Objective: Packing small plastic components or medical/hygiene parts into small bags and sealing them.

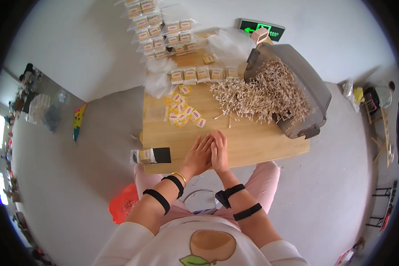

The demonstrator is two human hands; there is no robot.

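My left hand and my right hand rest together at the table's near edge, the right partly over the left. Fingers on both are stretched out flat, and no object shows in them. Just beyond lie a few loose cotton swabs and a heap of yellow-and-white paper labels. A large pile of cotton swabs spills from a tipped grey plastic bin on the right. Left of my hands, a clear packet of cotton swabs sits against a black block.
Wrapped swab packs stand in a row behind the labels. Stacks of bagged packs rise at the far left of the wooden table. Clear plastic bags lie at the back. A red bag is on the floor.
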